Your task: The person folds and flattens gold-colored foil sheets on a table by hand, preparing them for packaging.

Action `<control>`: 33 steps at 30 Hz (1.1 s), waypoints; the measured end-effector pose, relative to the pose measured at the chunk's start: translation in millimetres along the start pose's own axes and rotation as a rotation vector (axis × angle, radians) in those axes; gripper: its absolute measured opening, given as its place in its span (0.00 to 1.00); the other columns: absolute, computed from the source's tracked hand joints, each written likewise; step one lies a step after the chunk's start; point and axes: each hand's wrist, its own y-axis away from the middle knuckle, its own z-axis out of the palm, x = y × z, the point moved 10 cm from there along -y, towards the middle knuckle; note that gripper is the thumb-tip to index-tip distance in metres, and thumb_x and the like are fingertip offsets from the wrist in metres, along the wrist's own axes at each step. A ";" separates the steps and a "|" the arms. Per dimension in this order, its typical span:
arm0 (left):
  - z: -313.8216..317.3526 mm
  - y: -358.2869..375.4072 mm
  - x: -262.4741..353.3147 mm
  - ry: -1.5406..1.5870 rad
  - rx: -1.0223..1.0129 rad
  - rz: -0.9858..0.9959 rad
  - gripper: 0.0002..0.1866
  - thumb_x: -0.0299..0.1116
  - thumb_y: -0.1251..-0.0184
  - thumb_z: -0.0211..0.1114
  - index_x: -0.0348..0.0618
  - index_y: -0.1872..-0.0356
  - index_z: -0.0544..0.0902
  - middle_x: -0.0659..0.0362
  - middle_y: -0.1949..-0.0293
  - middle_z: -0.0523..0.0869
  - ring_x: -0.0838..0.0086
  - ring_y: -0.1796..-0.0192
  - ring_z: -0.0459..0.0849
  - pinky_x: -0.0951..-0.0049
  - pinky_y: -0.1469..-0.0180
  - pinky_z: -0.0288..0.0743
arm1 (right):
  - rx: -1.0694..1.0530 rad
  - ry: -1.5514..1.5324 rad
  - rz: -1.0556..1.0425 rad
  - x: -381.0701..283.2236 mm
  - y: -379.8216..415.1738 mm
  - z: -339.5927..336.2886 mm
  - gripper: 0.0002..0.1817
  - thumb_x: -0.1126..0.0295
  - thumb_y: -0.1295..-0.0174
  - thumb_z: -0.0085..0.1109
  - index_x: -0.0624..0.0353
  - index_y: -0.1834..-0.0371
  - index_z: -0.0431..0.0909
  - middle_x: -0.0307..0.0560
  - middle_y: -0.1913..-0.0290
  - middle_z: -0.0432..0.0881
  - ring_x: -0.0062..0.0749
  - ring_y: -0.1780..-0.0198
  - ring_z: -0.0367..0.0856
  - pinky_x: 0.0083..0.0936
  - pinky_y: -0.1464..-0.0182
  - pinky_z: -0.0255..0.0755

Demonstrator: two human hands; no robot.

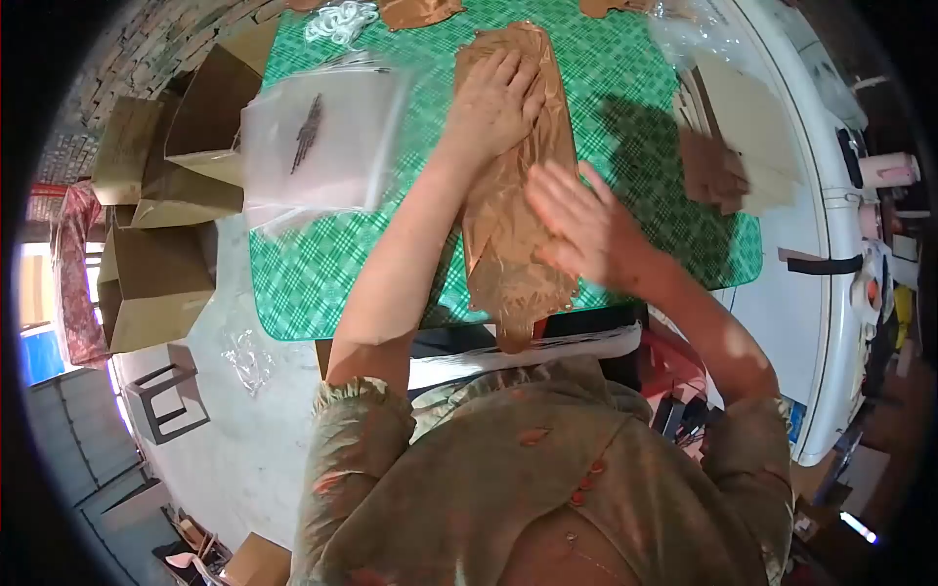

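Observation:
A long, shiny brown garment [508, 210] of thin, wrinkled fabric lies lengthwise on the table with the green checked cover [625, 59]. Its near end has a scalloped edge, and a narrow tab hangs over the table's front edge. My left hand [496, 105] rests flat near the far end of it, fingers stretched out. Over the garment's right side, about midway down, is my right hand [591, 230]; its fingers are extended and slightly blurred.
Clear plastic bags [318, 142] are stacked at the left of the table, cardboard sheets [743, 132] at the right. White cord [340, 20] and more brown fabric [420, 12] lie at the far edge. Open cardboard boxes [161, 278] stand left of the table.

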 end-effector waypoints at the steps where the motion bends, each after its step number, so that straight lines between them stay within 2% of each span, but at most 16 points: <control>1: -0.3 -1.0 -0.1 -0.002 -0.001 0.004 0.26 0.49 0.17 0.57 0.44 0.29 0.80 0.46 0.25 0.79 0.51 0.20 0.72 0.53 0.17 0.63 | -0.021 -0.053 -0.041 -9.0 2.5 0.5 0.40 0.60 0.35 0.67 0.65 0.20 0.69 0.60 0.19 0.69 0.52 0.16 0.65 0.56 0.14 0.51; 7: 2.3 1.1 -0.1 -0.029 0.013 0.046 0.27 0.50 0.17 0.57 0.44 0.28 0.79 0.47 0.25 0.78 0.51 0.21 0.72 0.53 0.18 0.64 | -0.011 -0.222 -0.135 -27.7 -25.0 -17.2 0.39 0.61 0.35 0.68 0.64 0.22 0.70 0.56 0.20 0.70 0.48 0.17 0.65 0.50 0.14 0.55; 11: 6.9 -1.2 -0.7 -0.048 -0.018 0.057 0.27 0.50 0.18 0.58 0.44 0.28 0.78 0.47 0.25 0.78 0.52 0.21 0.72 0.53 0.18 0.64 | -0.062 -0.175 -0.210 -25.1 -48.9 8.9 0.39 0.58 0.31 0.65 0.64 0.20 0.68 0.56 0.19 0.69 0.48 0.16 0.63 0.48 0.13 0.51; 12: 6.4 -0.8 -0.3 -0.055 -0.021 0.065 0.28 0.50 0.18 0.58 0.44 0.27 0.78 0.47 0.25 0.78 0.52 0.21 0.72 0.53 0.18 0.64 | -0.116 -0.167 -0.218 -25.8 -54.9 13.4 0.39 0.54 0.29 0.63 0.62 0.18 0.67 0.56 0.18 0.68 0.48 0.15 0.61 0.48 0.11 0.46; 15: 8.9 -1.1 -2.2 -0.037 -0.033 0.050 0.28 0.50 0.18 0.57 0.44 0.27 0.78 0.48 0.25 0.77 0.52 0.20 0.71 0.53 0.18 0.63 | -0.145 -0.095 -0.207 -23.8 -54.7 33.0 0.40 0.49 0.28 0.60 0.58 0.17 0.66 0.56 0.17 0.67 0.48 0.14 0.58 0.49 0.10 0.41; 16: 9.6 -1.1 -2.2 -0.036 -0.031 0.051 0.28 0.50 0.18 0.57 0.44 0.27 0.78 0.47 0.25 0.77 0.52 0.20 0.70 0.53 0.17 0.63 | -0.203 -0.081 -0.195 -23.5 -53.9 44.3 0.42 0.45 0.28 0.57 0.55 0.15 0.65 0.53 0.15 0.64 0.48 0.12 0.55 0.51 0.09 0.35; 20: 7.8 0.1 -2.3 -0.033 -0.050 0.038 0.28 0.50 0.17 0.57 0.44 0.27 0.78 0.47 0.24 0.76 0.52 0.20 0.69 0.53 0.17 0.62 | -0.236 -0.113 -0.211 -49.3 -40.2 48.9 0.45 0.42 0.26 0.57 0.50 0.12 0.58 0.46 0.12 0.59 0.44 0.10 0.49 0.53 0.09 0.29; 23: 3.8 -2.1 0.8 -0.024 -0.076 0.031 0.29 0.51 0.17 0.56 0.44 0.26 0.77 0.47 0.23 0.75 0.51 0.19 0.69 0.53 0.17 0.62 | -0.324 -0.083 -0.311 -75.5 -18.3 37.6 0.47 0.40 0.28 0.59 0.49 0.11 0.56 0.45 0.10 0.56 0.42 0.09 0.45 0.53 0.09 0.29; 24: 3.4 -2.4 1.3 -0.017 -0.084 0.030 0.29 0.51 0.17 0.56 0.44 0.26 0.77 0.47 0.23 0.75 0.51 0.19 0.69 0.53 0.17 0.62 | -0.388 -0.115 -0.332 -83.5 -6.8 38.0 0.49 0.41 0.31 0.64 0.47 0.11 0.57 0.43 0.10 0.54 0.41 0.09 0.43 0.54 0.09 0.29; 25: 4.3 -2.7 0.4 -0.011 -0.086 0.025 0.29 0.51 0.17 0.55 0.44 0.26 0.77 0.47 0.23 0.75 0.51 0.19 0.69 0.53 0.17 0.61 | -0.384 0.113 -0.423 -92.2 6.1 41.6 0.51 0.39 0.34 0.66 0.46 0.11 0.58 0.41 0.10 0.56 0.41 0.09 0.44 0.55 0.09 0.32; 27: 6.3 -1.1 -1.7 0.004 -0.093 0.013 0.29 0.52 0.16 0.55 0.44 0.25 0.76 0.47 0.23 0.75 0.51 0.19 0.69 0.53 0.16 0.60 | -0.357 -0.291 -0.356 -90.5 21.5 21.8 0.48 0.39 0.35 0.67 0.46 0.14 0.64 0.40 0.10 0.55 0.42 0.10 0.48 0.57 0.10 0.39; 28: 6.3 0.6 -1.2 -0.003 -0.105 0.016 0.30 0.52 0.16 0.55 0.44 0.24 0.76 0.46 0.22 0.74 0.51 0.19 0.68 0.53 0.16 0.59 | -0.314 -0.286 -0.316 -84.8 26.9 16.8 0.45 0.44 0.35 0.65 0.47 0.15 0.66 0.40 0.11 0.58 0.42 0.12 0.53 0.56 0.12 0.45; 29: 2.1 -0.2 1.8 0.003 -0.062 0.039 0.28 0.51 0.17 0.55 0.43 0.27 0.78 0.45 0.24 0.76 0.49 0.21 0.71 0.52 0.17 0.61 | -0.122 -0.004 -0.342 -79.5 38.2 20.7 0.39 0.58 0.33 0.64 0.49 0.17 0.69 0.44 0.15 0.65 0.43 0.14 0.60 0.56 0.14 0.51; 31: -2.8 -1.3 4.1 0.010 0.027 0.087 0.26 0.49 0.18 0.57 0.42 0.33 0.82 0.43 0.28 0.79 0.46 0.25 0.75 0.50 0.20 0.65 | -0.075 0.040 -0.242 -69.6 45.0 6.5 0.35 0.66 0.32 0.61 0.51 0.20 0.71 0.46 0.17 0.69 0.40 0.16 0.64 0.50 0.12 0.53; 32: -2.3 -1.5 4.9 -0.007 0.034 0.106 0.25 0.48 0.18 0.58 0.41 0.33 0.82 0.43 0.29 0.80 0.46 0.26 0.76 0.50 0.21 0.66 | 0.031 -0.001 -0.226 -69.3 45.1 -6.6 0.26 0.67 0.33 0.61 0.56 0.31 0.81 0.49 0.25 0.78 0.42 0.20 0.70 0.49 0.15 0.60; 33: -3.5 -2.2 5.6 -0.003 0.033 0.110 0.25 0.48 0.18 0.58 0.41 0.33 0.82 0.42 0.29 0.80 0.46 0.26 0.76 0.51 0.21 0.66 | 0.073 -0.005 -0.227 -70.9 45.5 -11.9 0.23 0.68 0.34 0.62 0.57 0.35 0.83 0.49 0.27 0.79 0.42 0.21 0.72 0.49 0.16 0.61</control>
